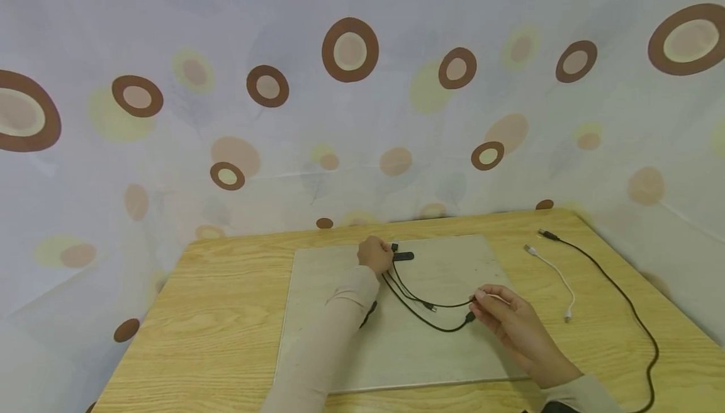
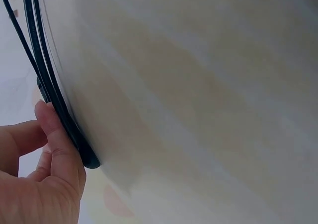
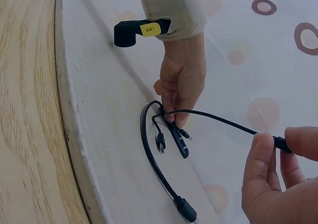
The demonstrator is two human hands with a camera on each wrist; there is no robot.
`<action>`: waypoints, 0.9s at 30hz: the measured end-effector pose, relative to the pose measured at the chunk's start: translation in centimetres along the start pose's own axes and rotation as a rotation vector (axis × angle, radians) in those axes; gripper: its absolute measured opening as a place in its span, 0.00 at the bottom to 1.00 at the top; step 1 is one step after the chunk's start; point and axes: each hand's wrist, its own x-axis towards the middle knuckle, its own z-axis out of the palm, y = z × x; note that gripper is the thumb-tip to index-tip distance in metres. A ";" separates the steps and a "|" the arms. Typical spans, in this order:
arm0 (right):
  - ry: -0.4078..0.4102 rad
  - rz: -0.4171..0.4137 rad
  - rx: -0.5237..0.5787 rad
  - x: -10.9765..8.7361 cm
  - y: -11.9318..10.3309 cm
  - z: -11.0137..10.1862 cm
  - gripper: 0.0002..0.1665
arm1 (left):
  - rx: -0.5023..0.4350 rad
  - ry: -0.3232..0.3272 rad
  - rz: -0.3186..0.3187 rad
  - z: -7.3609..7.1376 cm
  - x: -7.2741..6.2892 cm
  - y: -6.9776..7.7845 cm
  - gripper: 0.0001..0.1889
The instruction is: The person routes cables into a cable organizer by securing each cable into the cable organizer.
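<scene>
My left hand (image 1: 375,254) is at the far part of a pale board, its fingertips pinching black cable at a small slotted black strip (image 1: 404,256). In the left wrist view, the left hand's fingers (image 2: 59,147) lie against the dark strip's side, and several thin cables run upward. My right hand (image 1: 512,331) pinches the connector end (image 3: 282,143) of one thin black cable, drawn out between the hands. A thicker black plug (image 3: 186,209) hangs from a curved cable, and a smaller plug (image 3: 160,142) dangles near the strip. Exactly how the cables sit in the strip is hidden.
The pale board (image 1: 430,362) lies on a wood-grain table (image 1: 198,312). Right of the board are a short white cable (image 1: 557,274) and a long black cable (image 1: 629,306). A patterned cloth (image 1: 396,117) stands behind and at the sides.
</scene>
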 end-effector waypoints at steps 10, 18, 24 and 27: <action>-0.021 -0.007 0.015 -0.1 0.0 -0.3 0.05 | 0.005 -0.003 -0.012 -0.2 -0.1 0.2 0.08; -0.030 -0.028 0.039 -0.2 0.0 -0.5 0.06 | 0.026 -0.021 -0.006 -0.4 -0.2 0.6 0.10; -0.019 -0.031 0.035 -0.1 0.3 -0.6 0.06 | 0.051 -0.016 0.011 -0.2 -0.1 0.6 0.15; -0.006 -0.029 0.038 0.0 0.3 -0.7 0.06 | 0.063 -0.007 0.011 0.1 0.1 0.5 0.18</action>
